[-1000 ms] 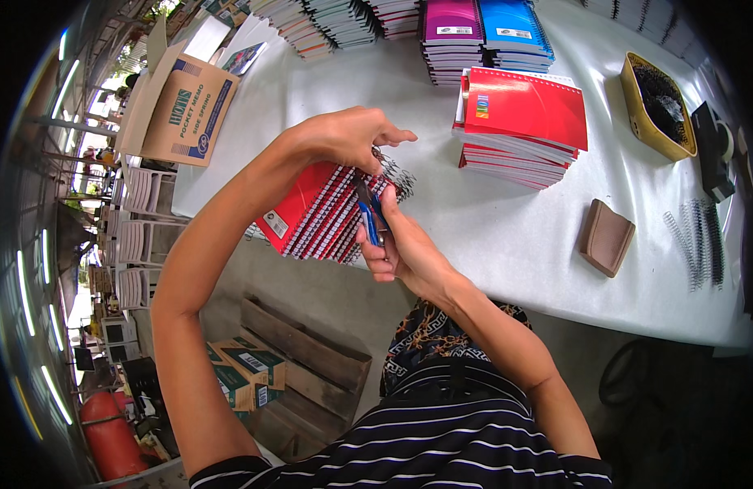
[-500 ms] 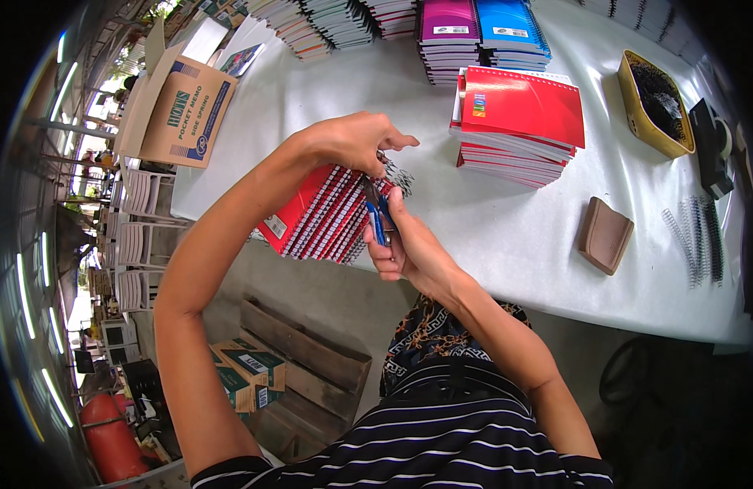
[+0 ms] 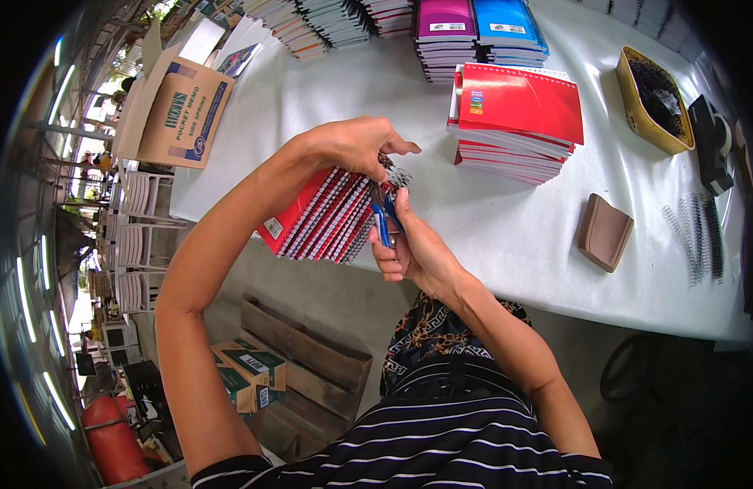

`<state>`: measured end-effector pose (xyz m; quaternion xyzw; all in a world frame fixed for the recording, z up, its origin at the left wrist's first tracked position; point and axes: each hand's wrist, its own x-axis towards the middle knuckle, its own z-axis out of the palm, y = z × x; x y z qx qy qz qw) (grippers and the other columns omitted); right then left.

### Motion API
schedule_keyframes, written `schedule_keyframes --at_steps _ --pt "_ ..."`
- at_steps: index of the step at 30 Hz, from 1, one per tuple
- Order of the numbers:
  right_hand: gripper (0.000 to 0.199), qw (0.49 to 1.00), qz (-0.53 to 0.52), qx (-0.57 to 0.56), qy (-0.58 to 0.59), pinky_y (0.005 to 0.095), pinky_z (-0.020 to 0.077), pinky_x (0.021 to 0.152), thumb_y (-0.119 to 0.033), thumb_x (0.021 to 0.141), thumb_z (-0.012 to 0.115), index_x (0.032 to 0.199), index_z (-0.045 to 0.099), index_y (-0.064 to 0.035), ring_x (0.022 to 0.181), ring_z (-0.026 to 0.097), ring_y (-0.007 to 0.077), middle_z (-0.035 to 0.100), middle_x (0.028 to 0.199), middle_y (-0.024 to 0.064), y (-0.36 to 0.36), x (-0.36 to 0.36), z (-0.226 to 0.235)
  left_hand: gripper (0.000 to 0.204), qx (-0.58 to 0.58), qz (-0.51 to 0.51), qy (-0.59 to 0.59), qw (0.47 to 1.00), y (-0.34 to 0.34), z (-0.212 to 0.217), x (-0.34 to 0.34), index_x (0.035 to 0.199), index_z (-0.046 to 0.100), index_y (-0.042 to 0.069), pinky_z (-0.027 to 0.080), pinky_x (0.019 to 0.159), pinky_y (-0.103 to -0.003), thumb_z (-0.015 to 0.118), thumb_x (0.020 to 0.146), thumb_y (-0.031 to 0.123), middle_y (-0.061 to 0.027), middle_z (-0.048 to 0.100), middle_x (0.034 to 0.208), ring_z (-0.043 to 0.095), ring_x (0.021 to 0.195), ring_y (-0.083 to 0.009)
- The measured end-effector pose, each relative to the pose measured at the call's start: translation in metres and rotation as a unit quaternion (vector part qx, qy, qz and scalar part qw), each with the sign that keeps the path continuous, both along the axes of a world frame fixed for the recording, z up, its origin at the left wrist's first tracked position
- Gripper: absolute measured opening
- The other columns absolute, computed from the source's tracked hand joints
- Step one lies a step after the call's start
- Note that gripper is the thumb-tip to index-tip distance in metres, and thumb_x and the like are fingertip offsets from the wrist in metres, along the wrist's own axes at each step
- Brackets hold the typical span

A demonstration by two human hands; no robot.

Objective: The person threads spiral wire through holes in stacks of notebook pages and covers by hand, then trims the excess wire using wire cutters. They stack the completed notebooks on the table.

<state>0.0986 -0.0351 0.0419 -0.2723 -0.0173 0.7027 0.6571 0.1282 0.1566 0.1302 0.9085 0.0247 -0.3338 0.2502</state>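
Observation:
A row of red spiral notebooks (image 3: 319,213) stands packed together near the table's front edge, their coils side by side. Over their far end arches my left hand (image 3: 356,147), its thumb down by the coils and one finger stretched to the right; its other fingers are hidden behind the notebooks. Loose wire ends (image 3: 400,176) stick out beside that thumb. My right hand (image 3: 409,248) is closed round blue-handled pliers (image 3: 382,224), whose jaws are at the coil ends just below my left thumb. Whether the jaws grip a wire is too small to tell.
Right of my hands stands a stack of red notebooks (image 3: 519,106), with purple (image 3: 446,24) and blue (image 3: 508,28) ones behind. Farther right are a yellow container (image 3: 629,94) of dark wire bits, a brown block (image 3: 606,234) and loose coils (image 3: 702,236). A cardboard box (image 3: 185,110) sits left.
The pliers and my right hand have shifted very slightly to the right along the coil ends. My left hand stays on the notebooks, almost unmoved.

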Motion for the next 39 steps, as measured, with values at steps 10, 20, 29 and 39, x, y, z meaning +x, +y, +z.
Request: schedule_keyframes --at_steps 10,20,29,39 --pt "0.076 0.999 0.000 -0.001 -0.054 0.0290 0.0417 0.054 -0.073 0.094 0.024 0.095 0.057 -0.0054 0.057 0.047 0.0139 0.051 0.069 0.0030 -0.008 -0.006 -0.005 0.068 -0.007 0.005 0.011 1.000 0.001 -0.002 0.000 0.140 0.049 -0.001 0.053 0.097 -0.037 0.065 0.074 -0.006 -0.0271 0.062 0.126 0.065 0.112 -0.0357" --pt "0.075 0.999 0.018 0.039 -0.021 0.0290 0.0383 0.053 -0.073 0.095 0.022 0.093 0.056 -0.0058 0.056 0.043 0.0134 0.048 0.068 0.0018 0.002 0.006 -0.016 0.066 0.009 0.006 0.018 1.000 0.004 -0.001 0.003 0.139 0.049 -0.002 0.053 0.096 -0.037 0.066 0.075 -0.003 -0.0269 0.062 0.126 0.064 0.114 -0.0355" --pt "0.077 0.998 -0.014 0.001 -0.067 0.0297 0.0427 0.055 -0.074 0.094 0.023 0.095 0.057 -0.0052 0.057 0.046 0.0154 0.051 0.070 0.0024 0.000 0.000 -0.015 0.069 0.049 -0.002 0.012 0.999 0.003 -0.010 0.010 0.140 0.051 0.002 0.054 0.091 -0.036 0.065 0.072 0.000 -0.0312 0.063 0.120 0.065 0.112 -0.0360" --pt "0.078 0.973 0.078 0.167 0.140 0.0315 0.0463 0.059 -0.074 0.094 0.024 0.096 0.058 -0.0042 0.060 0.050 0.0155 0.053 0.071 0.0024 0.008 0.020 -0.067 0.062 0.055 -0.009 0.052 0.997 -0.003 -0.021 0.017 0.134 0.057 0.002 0.053 0.073 -0.036 0.066 0.073 0.002 -0.0258 0.071 0.103 0.068 0.080 -0.0232"
